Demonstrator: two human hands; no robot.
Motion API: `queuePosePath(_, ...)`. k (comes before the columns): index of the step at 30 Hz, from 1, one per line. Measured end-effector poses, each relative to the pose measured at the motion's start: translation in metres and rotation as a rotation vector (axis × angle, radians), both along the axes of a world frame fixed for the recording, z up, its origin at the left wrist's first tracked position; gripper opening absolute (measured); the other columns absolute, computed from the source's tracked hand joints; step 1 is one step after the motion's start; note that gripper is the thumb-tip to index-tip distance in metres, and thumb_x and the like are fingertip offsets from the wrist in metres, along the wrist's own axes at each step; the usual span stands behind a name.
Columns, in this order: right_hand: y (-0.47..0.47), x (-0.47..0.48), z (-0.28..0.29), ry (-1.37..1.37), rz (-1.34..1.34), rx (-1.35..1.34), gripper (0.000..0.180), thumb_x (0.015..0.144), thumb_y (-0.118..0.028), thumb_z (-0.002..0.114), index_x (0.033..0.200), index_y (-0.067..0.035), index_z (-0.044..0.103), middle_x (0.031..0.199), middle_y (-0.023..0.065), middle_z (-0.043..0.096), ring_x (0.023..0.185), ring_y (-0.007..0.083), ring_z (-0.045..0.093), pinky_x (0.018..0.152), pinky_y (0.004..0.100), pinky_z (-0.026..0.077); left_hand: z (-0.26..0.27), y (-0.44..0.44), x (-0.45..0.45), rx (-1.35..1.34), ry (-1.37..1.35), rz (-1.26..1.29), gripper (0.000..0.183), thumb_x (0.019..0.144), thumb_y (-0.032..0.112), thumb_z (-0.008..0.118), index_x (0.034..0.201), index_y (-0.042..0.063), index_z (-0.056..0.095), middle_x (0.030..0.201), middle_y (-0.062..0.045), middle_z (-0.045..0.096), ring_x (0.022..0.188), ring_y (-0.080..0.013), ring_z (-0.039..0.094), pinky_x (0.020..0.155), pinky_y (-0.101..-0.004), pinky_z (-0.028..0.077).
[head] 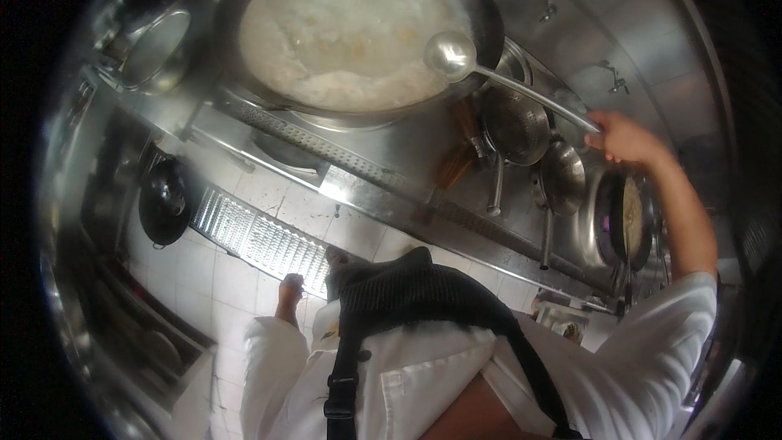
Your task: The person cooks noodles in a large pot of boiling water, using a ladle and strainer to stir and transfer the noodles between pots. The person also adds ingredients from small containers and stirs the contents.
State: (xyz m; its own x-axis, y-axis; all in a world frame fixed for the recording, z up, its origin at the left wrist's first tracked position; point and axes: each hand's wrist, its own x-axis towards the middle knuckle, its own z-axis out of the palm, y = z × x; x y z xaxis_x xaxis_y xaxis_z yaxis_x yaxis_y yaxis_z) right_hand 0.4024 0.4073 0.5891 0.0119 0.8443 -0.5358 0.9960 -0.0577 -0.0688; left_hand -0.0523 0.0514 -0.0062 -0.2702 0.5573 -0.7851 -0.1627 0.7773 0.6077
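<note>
My right hand (623, 137) is closed around the end of the long handle of a metal ladle (451, 54). The ladle's bowl hangs over the right part of a large dark wok (492, 24). Pale, foamy, steaming liquid (354, 36) fills most of this wok. My left hand (292, 286) hangs low beside my body, over the floor and well away from the wok. Its fingers look curled, but whether they hold anything cannot be told.
Metal strainers (516, 125) (563, 177) and brushes (464, 146) lie right of the wok. Farther right stands another wok (632, 220). A metal bowl (157, 52) sits at the left. Behind on the left, a black wok (165, 201) is beside a floor grate (263, 238).
</note>
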Motion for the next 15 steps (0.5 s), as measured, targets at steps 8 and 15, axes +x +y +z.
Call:
queuePosePath(8,-0.005,-0.017,0.012,0.135,-0.136,-0.162,0.042,0.081,-0.009,0.057,0.119,0.002,0.043,0.068,0.0006,0.049,0.049,0.0063,0.044,0.04,0.0205,0.037,-0.05,-0.012,-0.021,0.285,0.339,-0.417,0.016,0.08,0.021,0.05,0.086,0.007,0.056,0.07,-0.006,0.053,0.052,-0.0164,0.05,0.045,-0.0327,0.042)
queuePosePath(15,-0.017,-0.052,0.017,0.191,-0.166,-0.293,0.027,0.082,-0.012,0.056,0.107,-0.002,0.051,0.068,0.0001,0.049,0.051,0.0068,0.046,0.044,0.0214,0.04,-0.094,-0.043,-0.037,0.275,0.147,-0.32,0.024,0.08,0.028,0.05,0.094,0.009,0.054,0.078,-0.006,0.054,0.062,-0.0179,0.053,0.053,-0.0358,0.044)
